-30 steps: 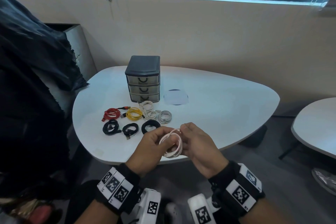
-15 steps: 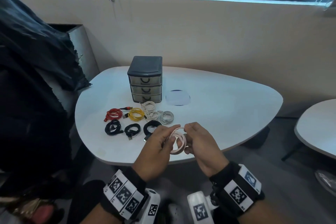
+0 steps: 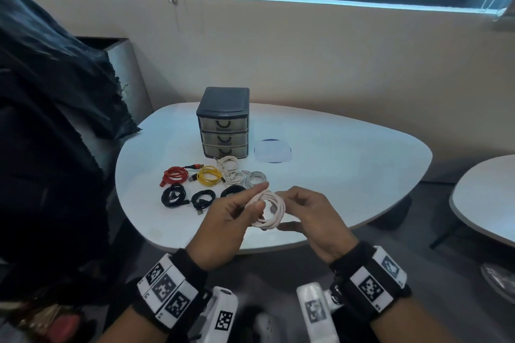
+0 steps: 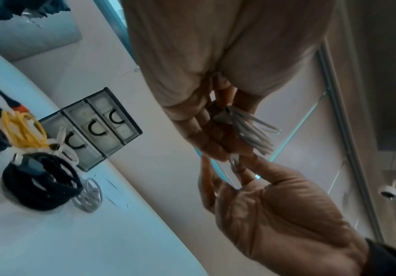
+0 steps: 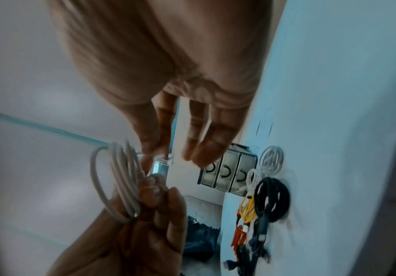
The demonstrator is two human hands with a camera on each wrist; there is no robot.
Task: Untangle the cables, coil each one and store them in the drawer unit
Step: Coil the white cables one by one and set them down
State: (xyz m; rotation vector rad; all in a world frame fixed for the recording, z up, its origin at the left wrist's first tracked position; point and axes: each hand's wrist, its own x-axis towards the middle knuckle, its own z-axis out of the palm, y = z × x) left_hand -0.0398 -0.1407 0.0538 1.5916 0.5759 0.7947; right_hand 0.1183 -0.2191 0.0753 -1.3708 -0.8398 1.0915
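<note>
Above the table's near edge my left hand [image 3: 260,195] pinches a coiled white cable [image 3: 271,210] between thumb and fingers. The left wrist view shows the coil [image 4: 251,130] fanning out from those fingers. My right hand [image 3: 289,210] is at the coil's right side with nearly straight fingers [image 5: 204,145] and its thumb touching the strands [image 5: 119,179]. The dark three-drawer unit [image 3: 223,122] stands at the back of the table with all its drawers shut. In front of it lie red [image 3: 175,174], yellow [image 3: 209,174], white [image 3: 230,163] and black [image 3: 174,195] coiled cables.
The white table [image 3: 348,164] carries a flat round white pad [image 3: 273,151] right of the drawer unit. Dark cloth [image 3: 55,92] hangs over a chair at the left. A second white table [image 3: 487,195] stands at the right, and the wall is behind.
Both hands have carried the white coil forward over the table's near edge. The right hand's fingers have loosened from a pinch to nearly straight, while the left keeps its grip.
</note>
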